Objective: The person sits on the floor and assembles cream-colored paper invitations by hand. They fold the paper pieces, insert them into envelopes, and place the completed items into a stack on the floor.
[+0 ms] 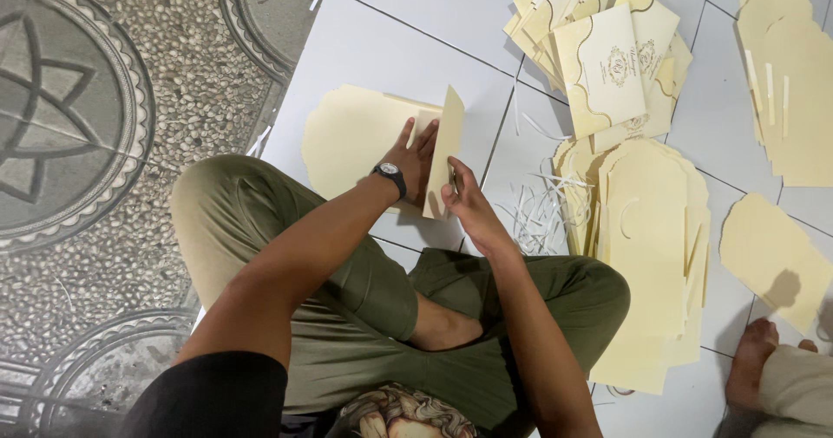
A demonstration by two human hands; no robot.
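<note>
A: How far along?
B: One cream card (364,139) on the floor tiles (416,35): left hand (409,156) flat on it, right hand (460,197) pinching its raised flap (444,152). Finished pile (599,48) beyond, unfolded stack (646,247) waiting

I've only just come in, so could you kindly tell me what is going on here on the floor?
A person sits cross-legged on the white tiled floor, working on a cream card. The left hand presses it flat, while the right hand lifts its flap upright along a fold. A pile of cream cut-out sheets lies to the right, with thin paper strips beside it and a heap of printed cards further off. Another person's bare foot shows at the lower right.
</note>
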